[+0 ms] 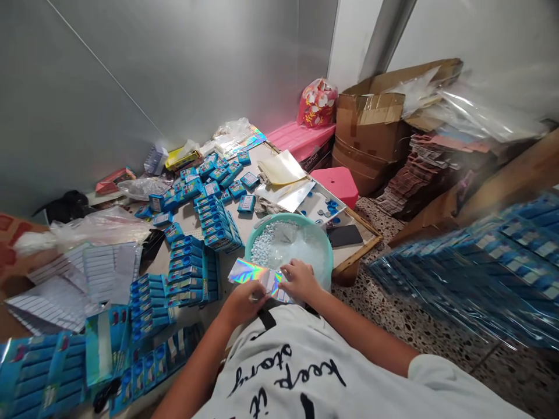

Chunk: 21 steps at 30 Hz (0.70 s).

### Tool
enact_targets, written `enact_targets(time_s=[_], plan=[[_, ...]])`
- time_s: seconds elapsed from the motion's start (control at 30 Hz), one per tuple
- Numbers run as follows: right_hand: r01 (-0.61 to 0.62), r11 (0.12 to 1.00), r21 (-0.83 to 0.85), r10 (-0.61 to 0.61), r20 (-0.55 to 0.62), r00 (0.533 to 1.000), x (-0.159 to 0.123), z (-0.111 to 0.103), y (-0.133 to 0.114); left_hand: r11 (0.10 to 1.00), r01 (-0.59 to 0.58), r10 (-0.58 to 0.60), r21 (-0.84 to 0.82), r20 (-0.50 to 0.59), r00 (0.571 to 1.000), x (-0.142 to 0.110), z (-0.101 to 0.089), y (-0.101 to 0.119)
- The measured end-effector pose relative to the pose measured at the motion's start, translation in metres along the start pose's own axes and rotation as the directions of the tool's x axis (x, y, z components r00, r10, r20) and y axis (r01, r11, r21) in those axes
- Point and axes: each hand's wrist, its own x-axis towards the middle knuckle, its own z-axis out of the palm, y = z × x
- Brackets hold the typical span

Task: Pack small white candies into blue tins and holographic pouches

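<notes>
A shiny rainbow-silver holographic card [248, 271] is held low over the near rim of a turquoise basin [326, 244]. My left hand [247, 302] is closed on its lower edge, thumb on top. My right hand [301, 280] has its fingers closed at the card's right end, where paler strips show; the fingertips are partly hidden. Inside the basin lie many small white pellets [262, 247] and a clear plastic bag [288, 241]. Left of the basin stand stacked blue small boxes [216, 224].
Loose blue boxes [236, 189] are scattered over the table's far side. A black phone [345, 235] lies by the wooden edge at right. White printed sheets [109, 270] spread at left. Plastic-wrapped blue packs [480, 267] and a cardboard carton [367, 128] stand at right.
</notes>
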Motion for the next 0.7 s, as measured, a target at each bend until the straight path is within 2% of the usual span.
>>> enact_targets(time_s=[0.03, 0.07, 0.17, 0.27, 0.3, 0.37, 0.47, 0.57, 0.63, 0.7], plan=[[0.008, 1.000, -0.013, -0.008, -0.008, 1.000, -0.001, -0.002, -0.003, 0.998, 0.057, -0.062, -0.040, -0.114, 0.992, -0.008, -0.006, 0.005], [0.023, 0.999, -0.029, -0.023, -0.022, 0.999, -0.003, -0.006, -0.008, 0.990, 0.109, -0.126, -0.084, -0.232, 0.964, -0.015, -0.013, 0.009], [0.127, 0.992, 0.000, -0.127, -0.085, 0.988, -0.006, -0.021, -0.034, 0.956, 0.195, -0.282, -0.218, -0.510, 0.813, -0.028, -0.039, 0.020], [0.294, 0.916, 0.274, -0.269, -0.123, 0.955, -0.003, -0.038, -0.074, 0.925, 0.208, -0.371, -0.319, -0.630, 0.682, -0.036, -0.066, 0.030], [0.327, 0.855, 0.402, -0.307, -0.117, 0.945, 0.001, -0.041, -0.089, 0.912, 0.201, -0.398, -0.358, -0.648, 0.650, -0.038, -0.074, 0.032], [0.296, 0.709, 0.641, -0.355, -0.039, 0.934, 0.009, -0.045, -0.120, 0.889, 0.168, -0.434, -0.425, -0.672, 0.600, -0.042, -0.087, 0.037], [0.100, 0.509, 0.855, -0.417, 0.143, 0.898, 0.020, -0.039, -0.165, 0.883, 0.109, -0.434, -0.456, -0.706, 0.559, -0.050, -0.102, 0.041], [-0.062, 0.346, 0.936, -0.462, 0.228, 0.857, 0.027, -0.029, -0.202, 0.867, 0.084, -0.451, -0.491, -0.702, 0.551, -0.058, -0.115, 0.044], [-0.124, 0.289, 0.949, -0.451, 0.249, 0.857, 0.029, -0.022, -0.221, 0.848, 0.071, -0.474, -0.526, -0.691, 0.546, -0.064, -0.124, 0.044], [-0.133, 0.285, 0.949, -0.426, 0.250, 0.869, 0.031, -0.016, -0.234, 0.827, 0.038, -0.490, -0.562, -0.685, 0.540, -0.069, -0.132, 0.042]])
